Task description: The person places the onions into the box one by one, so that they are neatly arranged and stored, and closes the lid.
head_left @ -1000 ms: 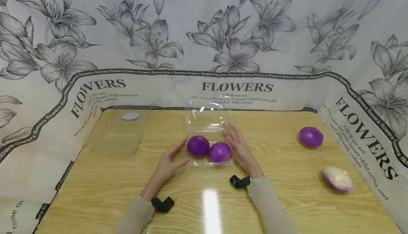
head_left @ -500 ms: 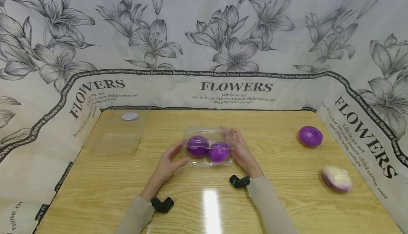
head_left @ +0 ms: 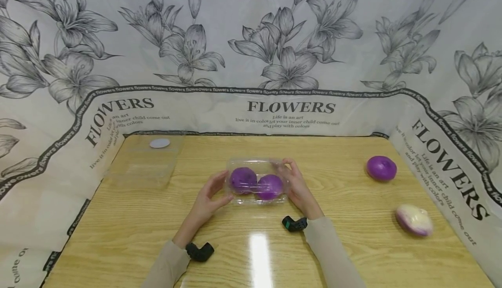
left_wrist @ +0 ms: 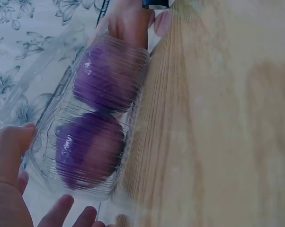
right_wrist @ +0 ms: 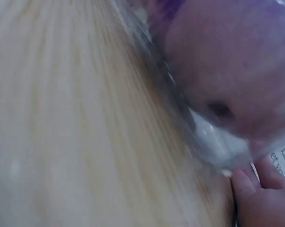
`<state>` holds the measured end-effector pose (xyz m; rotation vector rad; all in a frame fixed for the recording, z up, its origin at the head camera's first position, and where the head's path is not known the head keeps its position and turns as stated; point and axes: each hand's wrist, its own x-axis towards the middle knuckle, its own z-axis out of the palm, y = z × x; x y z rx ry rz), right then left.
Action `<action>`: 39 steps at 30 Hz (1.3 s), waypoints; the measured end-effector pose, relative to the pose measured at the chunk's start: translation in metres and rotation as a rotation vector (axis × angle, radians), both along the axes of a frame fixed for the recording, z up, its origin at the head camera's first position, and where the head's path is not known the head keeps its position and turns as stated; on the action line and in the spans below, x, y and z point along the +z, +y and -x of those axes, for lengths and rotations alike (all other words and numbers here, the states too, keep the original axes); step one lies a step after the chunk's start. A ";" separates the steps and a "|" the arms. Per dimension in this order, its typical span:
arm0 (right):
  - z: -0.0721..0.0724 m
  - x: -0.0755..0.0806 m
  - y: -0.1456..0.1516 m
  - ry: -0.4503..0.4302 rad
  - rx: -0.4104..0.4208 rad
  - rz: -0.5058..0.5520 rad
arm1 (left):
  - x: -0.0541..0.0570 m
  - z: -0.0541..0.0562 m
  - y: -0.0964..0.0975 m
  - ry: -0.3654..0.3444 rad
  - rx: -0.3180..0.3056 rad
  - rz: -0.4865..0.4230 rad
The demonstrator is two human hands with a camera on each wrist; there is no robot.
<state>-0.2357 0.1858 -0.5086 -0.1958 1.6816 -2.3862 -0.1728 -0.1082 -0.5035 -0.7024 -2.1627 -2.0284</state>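
A clear plastic clamshell box point(head_left: 245, 201) lies mid-table, its lid folded down over two round, glossy purple onion-like vegetables point(head_left: 243, 180). My left hand point(head_left: 209, 198) curves round the box's left end, thumb at the front corner and index finger at the back. In the left wrist view, the thumb touches the box edge while the other fingertips sit close to its end. My right hand point(head_left: 299, 188) grips the right end, and its fingers partly show through the plastic. Up close in the right wrist view, one purple vegetable point(right_wrist: 227, 61) presses near the ribbed wall.
A second clear plastic box point(head_left: 145, 166) with a white oval label stands at the back left. To the right lie another purple vegetable point(head_left: 381, 168) and a cream-and-purple one point(head_left: 414, 220). A flower-printed cloth point(head_left: 290, 105) surrounds the wooden table point(head_left: 337, 161).
The lid, standing upright behind the box at first, has swung forward and down over the two purple vegetables. My right fingers moved slightly with it; the left hand stays nearly still.
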 end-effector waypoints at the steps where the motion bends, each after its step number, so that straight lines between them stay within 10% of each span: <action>1: 0.000 0.001 0.001 0.002 0.004 -0.019 | 0.000 0.000 0.000 0.000 0.002 -0.004; 13: -0.001 0.033 0.032 0.043 0.017 -0.338 | -0.013 0.007 -0.001 -0.028 0.035 0.013; 23: -0.032 0.073 0.041 0.078 0.025 -0.586 | -0.028 0.014 -0.004 0.021 -0.012 -0.001; 39: -0.042 0.046 0.042 -0.111 0.304 -0.497 | -0.028 0.015 -0.003 0.023 0.008 -0.019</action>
